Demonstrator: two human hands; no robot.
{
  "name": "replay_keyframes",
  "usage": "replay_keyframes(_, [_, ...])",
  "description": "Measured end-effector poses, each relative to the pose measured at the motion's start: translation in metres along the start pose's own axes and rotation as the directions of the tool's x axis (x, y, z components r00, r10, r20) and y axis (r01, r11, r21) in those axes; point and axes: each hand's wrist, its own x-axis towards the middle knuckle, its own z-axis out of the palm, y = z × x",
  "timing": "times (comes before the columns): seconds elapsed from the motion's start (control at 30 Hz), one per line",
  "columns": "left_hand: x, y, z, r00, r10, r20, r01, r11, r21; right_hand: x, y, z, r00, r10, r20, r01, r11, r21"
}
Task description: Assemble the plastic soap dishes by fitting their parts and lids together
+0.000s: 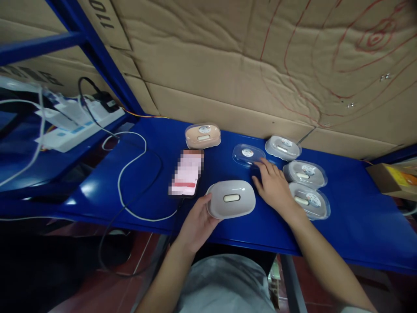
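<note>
My left hand [199,223] is closed around the left end of a light grey oval plastic box [239,211], tilted above the front of the blue shelf. A white rounded piece [231,198] sits in a slot in the middle of its top. My right hand [273,183] has its fingers apart, and the fingertips reach the near right edge of a clear oval plastic cover [239,157] with a round sticker. Whether they press on the cover, I cannot tell. Three covered grey boxes [282,152] stand beyond and right of my right hand.
A beige covered box [202,140] stands at the back, behind a phone [186,176] with a blurred screen. White cable [119,178] loops over the shelf [352,208]. A power strip [74,134] lies at left; cardboard [221,56] walls the back; a carton [384,178] sits at right.
</note>
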Motion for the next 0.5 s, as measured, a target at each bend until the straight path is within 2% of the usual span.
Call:
replay_keyframes(0.13, [0.002, 0.001, -0.001, 0.999, -0.028, -0.024, 0.028, 1.0, -0.01, 0.015, -0.001, 0.01, 0.996, -0.067, -0.052, 0.071, 0.994, 0.081])
replay_keyframes(0.33, [0.0, -0.001, -0.005, 0.999, -0.04, -0.011, 0.039, 0.999, -0.02, 0.013, 0.01, 0.022, 0.999, -0.025, -0.043, 0.031, 0.987, 0.161])
replay_keyframes(0.43, [-0.001, -0.001, -0.006, 0.998, -0.059, -0.001, 0.059, 0.998, -0.005, 0.009, 0.011, 0.017, 0.999, -0.011, -0.032, 0.018, 0.976, 0.217])
replay_keyframes(0.5, [-0.001, -0.001, -0.005, 0.998, -0.064, 0.002, 0.064, 0.998, 0.006, 0.005, 0.008, 0.005, 0.998, -0.041, -0.056, 0.057, 0.944, 0.326])
